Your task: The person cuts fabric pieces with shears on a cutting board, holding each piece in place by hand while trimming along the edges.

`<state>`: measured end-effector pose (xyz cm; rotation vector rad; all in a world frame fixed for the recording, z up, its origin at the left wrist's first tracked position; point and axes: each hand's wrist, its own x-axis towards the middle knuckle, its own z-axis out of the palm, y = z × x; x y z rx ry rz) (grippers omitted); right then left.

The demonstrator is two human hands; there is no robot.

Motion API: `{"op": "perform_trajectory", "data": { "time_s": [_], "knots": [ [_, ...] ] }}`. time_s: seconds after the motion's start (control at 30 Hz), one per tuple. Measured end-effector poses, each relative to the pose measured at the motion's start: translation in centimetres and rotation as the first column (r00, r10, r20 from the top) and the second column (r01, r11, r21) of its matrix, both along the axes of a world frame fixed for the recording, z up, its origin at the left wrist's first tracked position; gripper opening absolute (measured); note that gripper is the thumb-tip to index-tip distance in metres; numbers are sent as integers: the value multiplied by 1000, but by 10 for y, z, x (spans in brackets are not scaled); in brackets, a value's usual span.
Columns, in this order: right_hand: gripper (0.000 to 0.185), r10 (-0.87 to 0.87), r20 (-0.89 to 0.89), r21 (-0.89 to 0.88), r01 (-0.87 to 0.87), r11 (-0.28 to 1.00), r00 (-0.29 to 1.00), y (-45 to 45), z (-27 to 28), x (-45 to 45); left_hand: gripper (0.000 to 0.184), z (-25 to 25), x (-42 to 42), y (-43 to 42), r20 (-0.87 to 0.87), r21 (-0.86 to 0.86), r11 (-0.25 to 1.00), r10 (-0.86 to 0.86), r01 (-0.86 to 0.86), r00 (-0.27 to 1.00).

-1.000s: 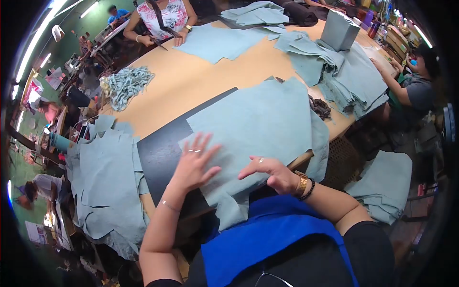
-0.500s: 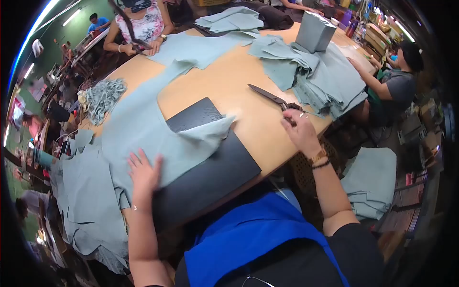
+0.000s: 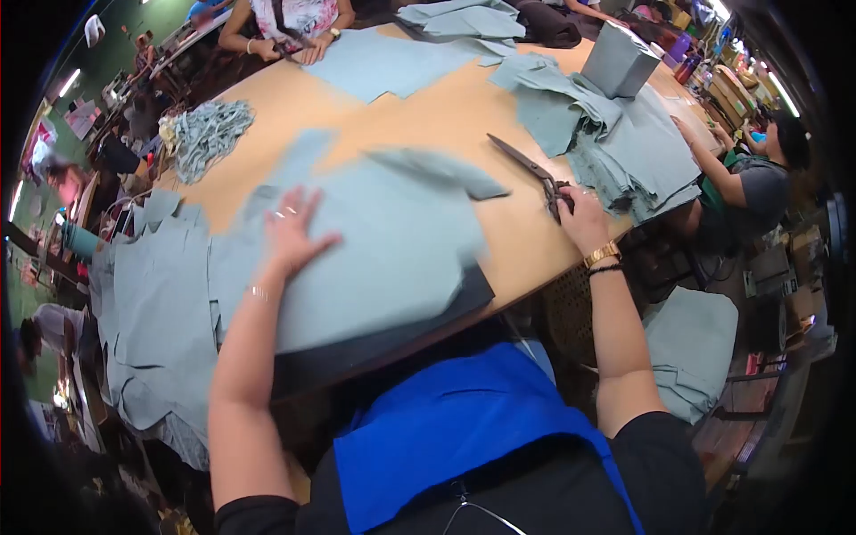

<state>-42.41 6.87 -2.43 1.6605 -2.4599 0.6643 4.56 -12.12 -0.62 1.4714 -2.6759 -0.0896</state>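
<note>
My left hand (image 3: 296,234) lies spread on a large pale blue-green sheet (image 3: 383,259) that looks like fabric or leather. Much of a black board (image 3: 477,294) is hidden beneath that sheet, its dark front strip still showing. The sheet's far corner is lifted and blurred by motion. Over at the table's right side, my right hand (image 3: 584,218) has its fingers around the handles of large dark scissors (image 3: 526,160). Their blades point away to the upper left, resting on or just above the wooden table (image 3: 446,116).
Stacked sheets (image 3: 651,147) and a box-shaped block (image 3: 621,61) stand at the right. A heap of thin scraps (image 3: 209,134) lies at the far left, with draped sheets (image 3: 165,312) nearer me. One person works across the table, another person (image 3: 758,183) at the right.
The sheet has spread rightward over most of the black board. My left hand has moved up and away from me. The right hand still holds the scissors.
</note>
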Motion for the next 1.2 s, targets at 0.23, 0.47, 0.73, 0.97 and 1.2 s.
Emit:
{"op": "perform_trajectory", "data": {
  "time_s": [0.23,0.47,0.73,0.97,1.2],
  "knots": [
    [25,-6,42,47,4,999,999,-4,5,-7,89,-3,7,-19,-48,-3,916,401,-402,915],
    [37,-34,-103,-42,30,999,994,6,13,-44,86,-5,41,11,-61,5,984,177,-178,982],
    [67,-293,-274,152,343,927,916,25,36,-110,81,0,37,15,-63,-2,981,196,-196,979],
    [73,-413,315,115,398,910,854,7,26,-191,83,-3,38,10,-64,7,981,193,-192,979],
    [72,-295,718,19,406,914,631,-3,-7,-240,86,3,35,13,-69,37,980,197,-195,978]
  ]
}}
